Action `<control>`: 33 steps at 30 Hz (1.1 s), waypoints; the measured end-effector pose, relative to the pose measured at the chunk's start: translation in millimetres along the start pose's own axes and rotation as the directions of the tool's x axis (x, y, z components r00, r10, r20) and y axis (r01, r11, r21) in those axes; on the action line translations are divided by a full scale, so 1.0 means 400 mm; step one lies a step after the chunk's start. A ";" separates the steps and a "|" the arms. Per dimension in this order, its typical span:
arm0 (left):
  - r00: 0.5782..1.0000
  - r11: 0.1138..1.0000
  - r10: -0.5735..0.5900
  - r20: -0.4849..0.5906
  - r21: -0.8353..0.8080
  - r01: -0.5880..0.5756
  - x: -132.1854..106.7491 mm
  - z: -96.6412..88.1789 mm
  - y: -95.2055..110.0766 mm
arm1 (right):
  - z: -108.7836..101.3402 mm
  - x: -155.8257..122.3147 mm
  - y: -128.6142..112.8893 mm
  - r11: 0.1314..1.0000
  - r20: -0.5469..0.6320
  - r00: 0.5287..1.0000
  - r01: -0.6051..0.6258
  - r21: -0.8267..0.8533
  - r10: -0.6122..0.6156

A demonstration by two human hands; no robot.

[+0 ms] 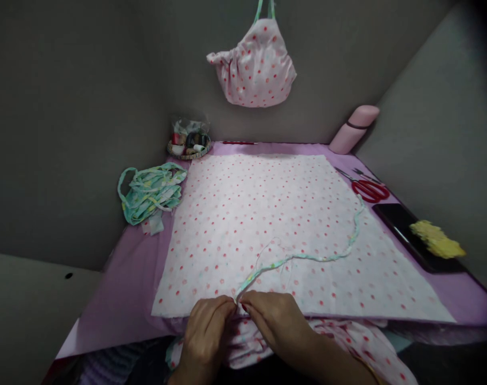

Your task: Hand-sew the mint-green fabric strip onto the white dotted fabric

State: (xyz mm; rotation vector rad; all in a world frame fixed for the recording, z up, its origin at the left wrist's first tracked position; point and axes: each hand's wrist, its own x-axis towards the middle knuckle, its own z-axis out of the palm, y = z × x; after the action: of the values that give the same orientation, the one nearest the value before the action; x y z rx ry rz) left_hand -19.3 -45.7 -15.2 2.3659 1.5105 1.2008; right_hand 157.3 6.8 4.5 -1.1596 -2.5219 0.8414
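My left hand (208,327) and my right hand (274,322) are close together at the table's front edge, each with its fingers pinched. Between their fingertips is the near end of a narrow green fabric strap (299,257). From there the strap curves right and away over a flat white cloth with red dots (247,214). A loose pale thread (263,248) lies beside it. Below my hands, gathered dotted fabric (363,342) hangs over my lap. A needle, if there is one, is too small to make out.
A bundle of green fabric strips (153,190) lies left, near a basket of thread spools (189,149). Red-handled scissors (369,191), a black phone (401,230) with a yellow lump (438,239) on it, and a pink bottle (355,130) are right. A dotted fabric piece (259,69) hangs behind.
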 end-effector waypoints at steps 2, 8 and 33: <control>0.999 0.999 0.034 0.004 0.011 -0.034 0.006 -0.005 0.002 | 0.001 0.000 0.000 1.000 0.002 1.000 -0.003 -0.002 0.003; 0.996 0.993 0.088 0.005 0.073 -0.088 0.016 -0.014 0.007 | 0.007 -0.003 0.001 1.000 -0.009 1.000 -0.001 -0.020 0.001; 0.999 1.000 -0.021 -0.048 0.014 0.022 0.015 0.016 -0.037 | -0.058 0.035 -0.018 0.989 -0.307 0.951 0.058 0.134 -0.014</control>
State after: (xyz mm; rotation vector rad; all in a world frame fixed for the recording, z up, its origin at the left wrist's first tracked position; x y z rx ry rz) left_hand -24.6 -31.5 -23.1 2.3405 1.5603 1.2544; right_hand 153.8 22.7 27.0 -1.0999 -2.1889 0.7524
